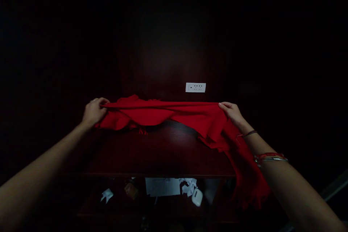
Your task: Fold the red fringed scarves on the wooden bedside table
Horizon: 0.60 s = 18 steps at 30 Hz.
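Note:
A red scarf (157,112) with fringed ends is stretched sideways between my two hands, above a dark wooden surface (152,152). My left hand (95,110) is closed on its left part, near bunched folds. At the other side, my right hand (232,112) pinches the upper edge between thumb and fingers. From there one end hangs down past the surface's front edge, its fringe low under my right forearm. Between the hands the top edge is nearly straight, while the lower cloth sags in loose folds. Some fringe also shows near the left half.
A white wall socket (195,87) sits on the dark back panel. Below the surface, a lower shelf holds a printed sheet of paper (163,187), crumpled paper (189,187), a white earbud case (197,197), a small brownish box (131,190) and a white scrap (107,195). The surroundings are very dark.

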### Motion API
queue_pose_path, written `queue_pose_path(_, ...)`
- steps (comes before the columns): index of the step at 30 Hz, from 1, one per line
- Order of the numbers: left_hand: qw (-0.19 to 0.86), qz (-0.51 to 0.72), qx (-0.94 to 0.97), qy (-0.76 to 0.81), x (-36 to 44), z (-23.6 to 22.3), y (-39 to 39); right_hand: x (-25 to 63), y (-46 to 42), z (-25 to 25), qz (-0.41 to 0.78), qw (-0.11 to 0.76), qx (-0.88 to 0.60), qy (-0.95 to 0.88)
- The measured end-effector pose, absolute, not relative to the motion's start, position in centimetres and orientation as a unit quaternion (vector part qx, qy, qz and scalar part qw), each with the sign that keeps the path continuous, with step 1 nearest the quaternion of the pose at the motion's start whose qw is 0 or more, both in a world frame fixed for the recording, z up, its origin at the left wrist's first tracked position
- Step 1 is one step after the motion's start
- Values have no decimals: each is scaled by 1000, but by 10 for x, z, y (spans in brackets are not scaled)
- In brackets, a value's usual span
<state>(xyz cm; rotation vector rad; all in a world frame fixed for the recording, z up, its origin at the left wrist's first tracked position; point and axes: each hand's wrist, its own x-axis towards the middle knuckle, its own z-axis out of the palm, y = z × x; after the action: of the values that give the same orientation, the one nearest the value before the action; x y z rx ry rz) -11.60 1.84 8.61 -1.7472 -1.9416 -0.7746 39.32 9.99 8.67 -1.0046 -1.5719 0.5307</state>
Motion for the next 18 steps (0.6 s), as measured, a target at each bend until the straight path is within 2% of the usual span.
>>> queue_pose_path(2,136,-289,-627,-711,-133,103,9,388,99,85,224,506,-421,-719)
queue_pose_path(5,-53,-308,-650,-693,-147,125,-10,379,96,87,227,455,-396,-765)
queue_pose_path(7,-169,-271,-663,-677,-156,137,-24,377,95,91,232,457,-380,-770)
queue_pose_path(10,-243,-236,-648,-682,-176,149,-39,382,91,101,239,489,-381,-747)
queue_pose_path(14,-176,-262,-639,-702,-197,159,-38,391,84,111,249,504,-390,-729)
queue_pose_path(18,18,-169,-654,-737,-197,167,-13,381,93,111,236,441,-378,-779)
